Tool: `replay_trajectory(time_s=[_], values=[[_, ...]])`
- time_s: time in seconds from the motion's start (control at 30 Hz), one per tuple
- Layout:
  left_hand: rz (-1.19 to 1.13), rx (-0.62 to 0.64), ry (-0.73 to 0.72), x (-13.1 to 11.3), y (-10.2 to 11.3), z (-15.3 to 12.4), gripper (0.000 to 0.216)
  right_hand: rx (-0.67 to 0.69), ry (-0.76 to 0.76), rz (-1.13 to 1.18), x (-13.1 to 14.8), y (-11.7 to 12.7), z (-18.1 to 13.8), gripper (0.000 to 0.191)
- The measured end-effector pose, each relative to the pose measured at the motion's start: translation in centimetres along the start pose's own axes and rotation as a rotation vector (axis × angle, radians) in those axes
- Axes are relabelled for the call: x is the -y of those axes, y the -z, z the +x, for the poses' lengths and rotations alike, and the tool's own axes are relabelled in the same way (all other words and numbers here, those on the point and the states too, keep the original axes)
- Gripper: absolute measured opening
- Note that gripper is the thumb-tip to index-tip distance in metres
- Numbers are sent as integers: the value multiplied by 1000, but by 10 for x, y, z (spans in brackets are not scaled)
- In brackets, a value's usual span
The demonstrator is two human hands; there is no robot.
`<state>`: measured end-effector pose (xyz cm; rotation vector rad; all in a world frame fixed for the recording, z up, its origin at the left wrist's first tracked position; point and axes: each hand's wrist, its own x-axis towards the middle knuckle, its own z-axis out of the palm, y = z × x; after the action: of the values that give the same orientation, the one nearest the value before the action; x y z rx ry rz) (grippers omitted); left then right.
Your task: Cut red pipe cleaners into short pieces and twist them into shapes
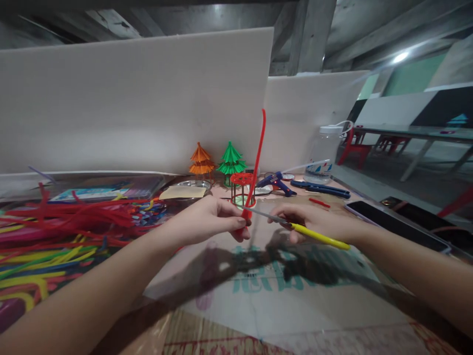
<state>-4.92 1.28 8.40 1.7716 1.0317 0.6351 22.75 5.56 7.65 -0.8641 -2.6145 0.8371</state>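
Note:
My left hand is closed, with thumb and fingers pinching the lower end of a red pipe cleaner. The pipe cleaner stands upright, its tip slightly bent. In my right hand are yellow-handled scissors. Their blades point left and meet the pipe cleaner just above my left fingertips; whether they are open or closed on it I cannot tell. Directly behind stands a small round frame, with red rings joined by dark posts, partly covered by the pipe cleaner and my left hand.
Loose coloured pipe cleaners pile up at left. Orange and green tiered models stand behind, near a blue glue gun. To the right are dark-blue pliers, a clear jug and a phone.

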Motion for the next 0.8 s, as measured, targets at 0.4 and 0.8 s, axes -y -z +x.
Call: replay_trajectory(time_s=[0.4, 0.8], values=[[-55, 23, 45, -2, -3, 1, 17, 42, -87, 79, -5, -3, -3, 33], [-99, 21, 37, -1, -2, 2, 17, 10, -64, -55, -2, -1, -1, 30]])
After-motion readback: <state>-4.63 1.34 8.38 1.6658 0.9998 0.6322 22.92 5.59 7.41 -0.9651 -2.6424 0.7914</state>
